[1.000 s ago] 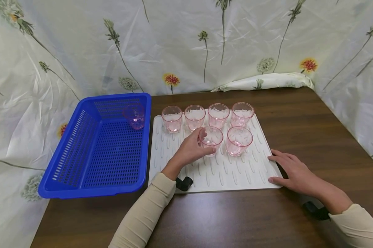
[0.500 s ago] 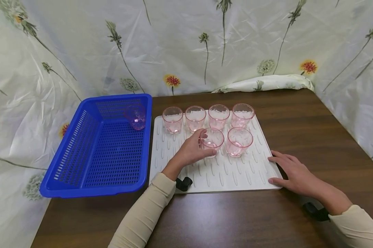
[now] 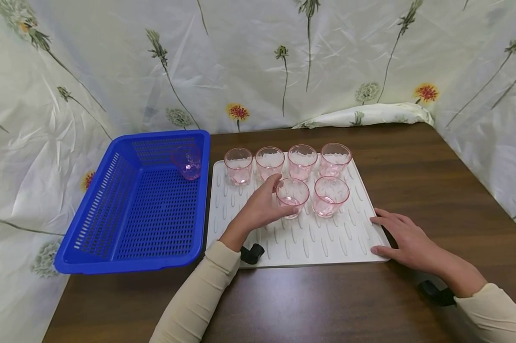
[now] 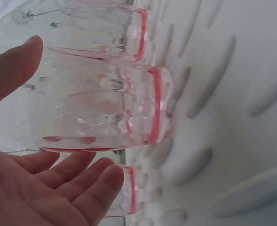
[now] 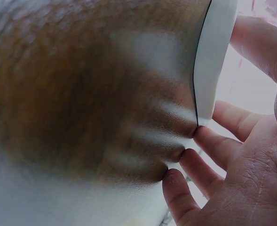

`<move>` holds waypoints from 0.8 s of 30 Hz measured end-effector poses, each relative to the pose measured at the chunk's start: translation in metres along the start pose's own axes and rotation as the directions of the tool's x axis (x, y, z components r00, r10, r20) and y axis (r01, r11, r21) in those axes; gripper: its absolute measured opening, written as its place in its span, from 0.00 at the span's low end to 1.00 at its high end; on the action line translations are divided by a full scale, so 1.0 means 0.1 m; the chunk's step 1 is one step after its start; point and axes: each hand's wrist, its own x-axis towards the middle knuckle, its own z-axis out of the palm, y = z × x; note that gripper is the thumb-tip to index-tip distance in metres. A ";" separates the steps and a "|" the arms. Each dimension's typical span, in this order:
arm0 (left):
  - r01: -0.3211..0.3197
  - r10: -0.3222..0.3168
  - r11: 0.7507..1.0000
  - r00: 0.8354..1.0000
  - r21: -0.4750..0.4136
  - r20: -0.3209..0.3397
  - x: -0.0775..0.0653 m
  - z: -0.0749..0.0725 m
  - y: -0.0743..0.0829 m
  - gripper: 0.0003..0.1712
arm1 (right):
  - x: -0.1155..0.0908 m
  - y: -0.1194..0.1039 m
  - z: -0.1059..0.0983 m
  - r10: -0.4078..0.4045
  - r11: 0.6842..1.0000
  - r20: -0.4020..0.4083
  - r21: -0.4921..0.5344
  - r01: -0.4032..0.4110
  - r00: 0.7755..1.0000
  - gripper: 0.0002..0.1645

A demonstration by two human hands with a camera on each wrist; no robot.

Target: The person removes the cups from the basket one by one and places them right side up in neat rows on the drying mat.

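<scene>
A clear pink-rimmed glass stands upright in the front row on a white ridged tray. My left hand is spread round its left side, with thumb and fingers parted. In the left wrist view the thumb stands off the glass, and the fingers lie alongside its wall; contact there is hard to tell. Just right of it is a second front-row glass. My right hand rests at the tray's right edge, its thumb and fingertips touching the rim, as the right wrist view also shows.
Behind stands a row of several like glasses on the tray's far side. To the left, a blue plastic basket holds one tilted glass. Everything sits on a dark wooden table, with a flowered cloth behind.
My left hand's fingers have loosened from the glass, and the hand has shifted slightly left. The glass stays on the tray in nearly the same spot. My right hand has not moved.
</scene>
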 end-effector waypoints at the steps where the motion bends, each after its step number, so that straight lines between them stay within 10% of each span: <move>1: -0.004 0.004 1.000 1.000 0.003 -0.022 -0.01 -0.01 0.02 0.52 | 0.00 0.00 0.00 -0.004 1.000 -0.001 0.000 0.004 1.000 0.48; 5: -0.063 0.060 0.998 0.983 -0.013 -0.171 -0.06 -0.07 0.12 0.43 | 0.00 0.00 -0.01 0.000 1.000 -0.002 -0.008 0.000 1.000 0.47; 15: -0.311 0.202 0.939 0.844 -0.146 -0.497 -0.16 -0.35 0.57 0.24 | 0.00 -0.01 -0.01 0.002 1.000 -0.006 -0.019 -0.002 1.000 0.48; 24: -0.305 0.227 0.949 0.840 -0.082 -0.492 -0.14 -0.92 1.06 0.22 | 0.03 -0.01 0.00 -0.001 1.000 -0.001 -0.019 0.001 1.000 0.48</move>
